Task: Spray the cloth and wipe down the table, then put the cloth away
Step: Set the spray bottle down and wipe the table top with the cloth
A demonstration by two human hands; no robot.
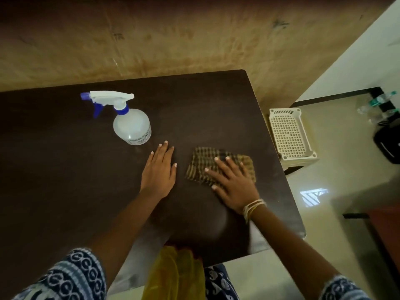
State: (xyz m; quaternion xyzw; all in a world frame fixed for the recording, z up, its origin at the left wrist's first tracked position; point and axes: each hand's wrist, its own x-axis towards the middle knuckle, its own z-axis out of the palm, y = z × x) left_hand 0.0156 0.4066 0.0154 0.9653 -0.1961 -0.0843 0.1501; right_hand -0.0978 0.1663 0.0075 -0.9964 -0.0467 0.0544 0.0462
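- Dark brown counter (65, 169), set against a tan wall.
- Spray bottle (129, 124): upright, far left of centre, blue nozzle pointing left.
- Cloth (201, 163): checked, lying flat near the counter's right edge.
- Right hand (233, 185): fingers straight and spread, pressing flat on the cloth.
- Left hand (159, 169): fingers straight, flat on the counter just beside the cloth, holding nothing.
- White basket (290, 133): on the floor, right of the counter.

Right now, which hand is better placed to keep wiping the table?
Right. The right hand already lies flat on the cloth, fingers spread over it. The left hand rests on bare table beside the cloth, nearer the spray bottle.
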